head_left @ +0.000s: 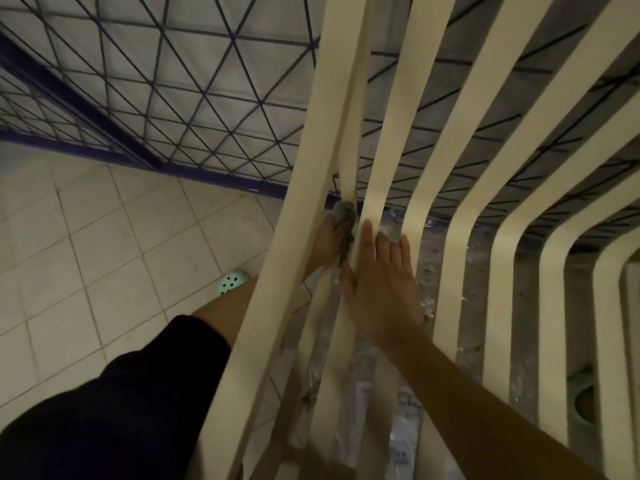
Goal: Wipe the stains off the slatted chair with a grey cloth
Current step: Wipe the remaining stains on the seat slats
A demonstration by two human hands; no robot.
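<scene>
Right of a mint perforated object (231,281) on the tiles, the left hand (328,241) reaches behind the slatted chair (391,133), fingers gripping the grey cloth (344,213) against a slat, while the right hand (381,285) beside it lies flat, fingers straight, on the slats.

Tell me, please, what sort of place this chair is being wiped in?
Probably a tiled porch or balcony of a home: pale square floor tiles, a dark metal lattice grille along the edge, and a cream slatted chair, where the left hand holds a grey cloth.
</scene>
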